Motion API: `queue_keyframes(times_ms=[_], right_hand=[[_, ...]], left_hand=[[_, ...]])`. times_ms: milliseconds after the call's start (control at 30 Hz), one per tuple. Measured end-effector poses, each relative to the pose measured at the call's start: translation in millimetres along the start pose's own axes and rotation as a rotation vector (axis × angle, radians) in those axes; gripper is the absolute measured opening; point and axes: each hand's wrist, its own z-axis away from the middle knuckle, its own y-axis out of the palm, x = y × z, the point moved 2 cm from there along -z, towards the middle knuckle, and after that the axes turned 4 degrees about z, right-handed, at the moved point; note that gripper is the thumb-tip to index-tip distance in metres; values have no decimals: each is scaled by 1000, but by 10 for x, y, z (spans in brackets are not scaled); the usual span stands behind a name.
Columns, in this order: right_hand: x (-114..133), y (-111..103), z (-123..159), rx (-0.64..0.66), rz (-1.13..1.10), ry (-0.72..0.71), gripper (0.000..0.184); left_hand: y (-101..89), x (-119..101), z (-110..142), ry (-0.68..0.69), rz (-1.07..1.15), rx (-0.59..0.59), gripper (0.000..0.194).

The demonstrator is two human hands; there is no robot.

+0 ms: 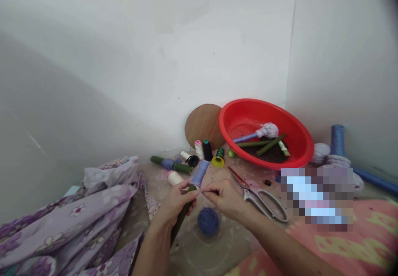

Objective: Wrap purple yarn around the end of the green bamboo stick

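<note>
My left hand is wrapped around a dark green stick, which slants up and away from me. Its far end is covered in lavender-blue yarn wrapping. Close to the wrapped part, my right hand is closed in a pinch on a thin strand of yarn. Below the hands lies a blue yarn ball. A cone of white thread is partly hidden behind my left hand. Silver scissors with red blades lie to the right of my right hand.
A red basin holding sticks leans at the back right, beside a cardboard disc. Several thread spools and another green stick lie near the wall. Floral cloth is piled left; a pink-yellow cloth lies right.
</note>
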Motion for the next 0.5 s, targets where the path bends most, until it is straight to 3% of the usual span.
queue_keyframes(times_ms=[500], right_hand=[[40,1,-1,5,86,11,20]], left_hand=[[65,-116,41,99,-383,-126,35]])
